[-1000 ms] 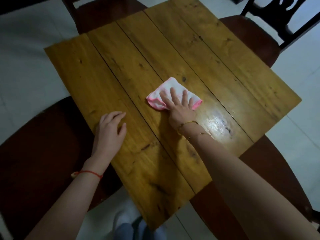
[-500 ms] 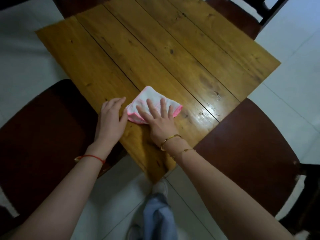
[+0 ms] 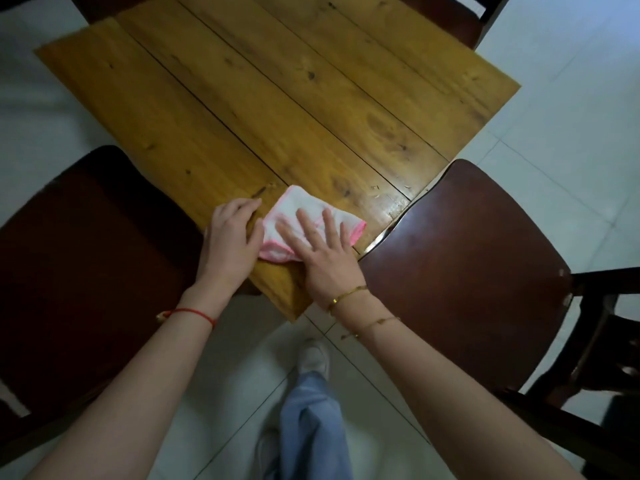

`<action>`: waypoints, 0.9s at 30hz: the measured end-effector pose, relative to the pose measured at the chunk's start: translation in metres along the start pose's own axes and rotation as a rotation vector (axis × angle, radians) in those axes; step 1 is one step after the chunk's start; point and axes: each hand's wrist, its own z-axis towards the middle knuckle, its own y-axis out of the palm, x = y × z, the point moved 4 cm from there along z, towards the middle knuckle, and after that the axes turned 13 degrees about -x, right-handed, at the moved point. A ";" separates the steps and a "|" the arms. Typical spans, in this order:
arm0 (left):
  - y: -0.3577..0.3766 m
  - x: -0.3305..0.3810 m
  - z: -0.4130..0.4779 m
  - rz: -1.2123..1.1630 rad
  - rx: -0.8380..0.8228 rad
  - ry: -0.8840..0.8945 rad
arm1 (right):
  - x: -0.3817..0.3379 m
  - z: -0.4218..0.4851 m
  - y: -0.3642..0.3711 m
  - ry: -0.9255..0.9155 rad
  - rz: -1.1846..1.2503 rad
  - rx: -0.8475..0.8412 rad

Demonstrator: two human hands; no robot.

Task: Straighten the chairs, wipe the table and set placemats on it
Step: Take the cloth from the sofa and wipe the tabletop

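Job: the person is wiping the near corner of the table (image 3: 277,98) with a cloth (image 3: 289,202).
Right hand: the right hand (image 3: 322,258) is lying flat on the cloth, fingers spread wide, pressing down.
Left hand: the left hand (image 3: 230,237) is resting on the table just beside the cloth, fingers loose, holding nothing.
Cloth: it is looking soft, light and floppy, so I think pressing its middle is working best.
Chairs: one chair (image 3: 86,271) is standing past the left hand, another chair (image 3: 467,271) past the right hand.
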 end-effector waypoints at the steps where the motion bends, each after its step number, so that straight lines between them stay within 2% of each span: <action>1: 0.000 0.001 0.002 -0.001 0.006 0.004 | 0.010 0.002 -0.003 0.042 0.003 -0.008; 10: -0.008 0.002 0.039 0.010 0.022 0.009 | 0.102 0.047 -0.039 0.268 0.066 0.056; 15: -0.018 0.001 0.082 -0.036 0.048 -0.020 | 0.140 0.098 -0.066 0.280 0.096 0.027; 27: -0.075 -0.016 0.189 -0.053 0.124 -0.095 | 0.093 0.252 -0.126 0.135 0.051 -0.048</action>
